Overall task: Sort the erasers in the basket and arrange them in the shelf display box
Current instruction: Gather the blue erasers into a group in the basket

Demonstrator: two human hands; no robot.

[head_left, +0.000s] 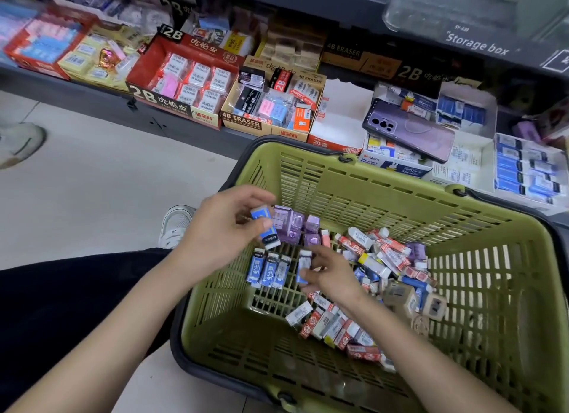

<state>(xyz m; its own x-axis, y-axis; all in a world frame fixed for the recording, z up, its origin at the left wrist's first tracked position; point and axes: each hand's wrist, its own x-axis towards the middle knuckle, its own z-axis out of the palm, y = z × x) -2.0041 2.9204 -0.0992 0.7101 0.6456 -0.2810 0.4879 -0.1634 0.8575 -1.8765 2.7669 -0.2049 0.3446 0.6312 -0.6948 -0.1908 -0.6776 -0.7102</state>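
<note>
Here, red 2B box (160, 100): we see it on the shelf at upper left, packed with wrapped white erasers and a pink one.
Left hand (221, 227): over the basket's left rim, fingers and thumb curled round a blue eraser (265, 227), which is held tilted above the basket floor.
Blue row (268, 269): three blue-sleeved erasers lie side by side on the basket floor, just below that hand.
Purple erasers (292, 224): clustered in the far left corner of the floor.
Right hand (329, 271): inside the basket, fingertips pinching a second blue eraser (303, 264) just right of the row.
Basket (369, 190): green and slatted, standing before the shelf.
Mixed pile (391, 254): red-and-white, blue and beige erasers heaped right of the right hand.
Phone (409, 129): we find it lying on shelf boxes beyond the basket.
Blue shelf erasers (511, 169): lined up at the shelf's far right.
</note>
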